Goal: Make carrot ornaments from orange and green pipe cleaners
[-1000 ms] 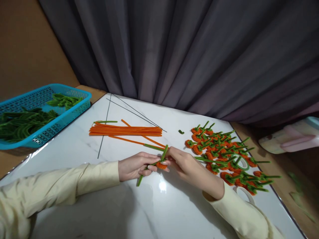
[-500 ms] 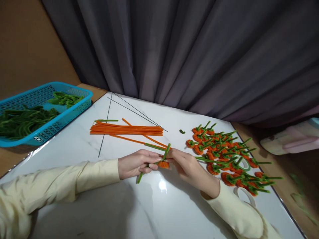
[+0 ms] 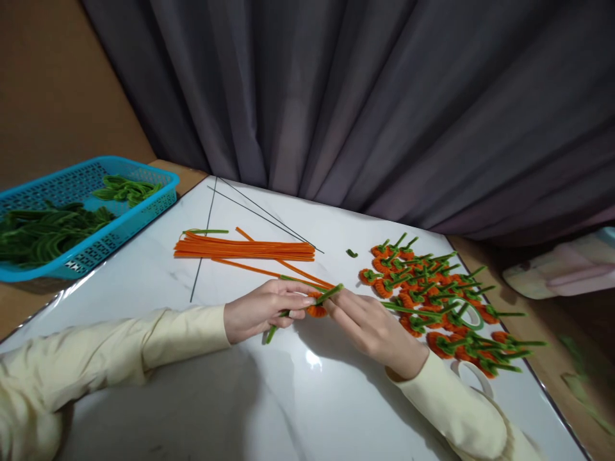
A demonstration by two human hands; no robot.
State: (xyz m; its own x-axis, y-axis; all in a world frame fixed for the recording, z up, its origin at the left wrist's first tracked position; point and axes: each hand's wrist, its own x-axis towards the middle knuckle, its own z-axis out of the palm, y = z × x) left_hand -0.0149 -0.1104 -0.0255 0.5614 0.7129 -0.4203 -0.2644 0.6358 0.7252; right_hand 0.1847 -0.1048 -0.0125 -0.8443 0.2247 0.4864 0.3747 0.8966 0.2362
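Note:
My left hand (image 3: 262, 310) pinches a green pipe-cleaner stem (image 3: 271, 333) that runs up through a small orange coil (image 3: 317, 310). My right hand (image 3: 368, 323) meets it from the right, its fingers closed on the orange coil and on the stem's upper end (image 3: 331, 293). An orange pipe cleaner (image 3: 250, 269) trails from the coil back to the left. Both hands rest low over the white marble table (image 3: 288, 397), near its middle.
A bundle of straight orange pipe cleaners (image 3: 245, 250) and thin dark wires (image 3: 202, 246) lie behind my hands. A pile of finished orange-and-green pieces (image 3: 432, 301) fills the right. A blue basket (image 3: 91, 246) of green pipe cleaners sits far left. A grey curtain (image 3: 336, 96) hangs behind.
The green stem's upper end has tipped from nearly upright to lying over to the right. My right hand has turned with it; the left hand has barely moved.

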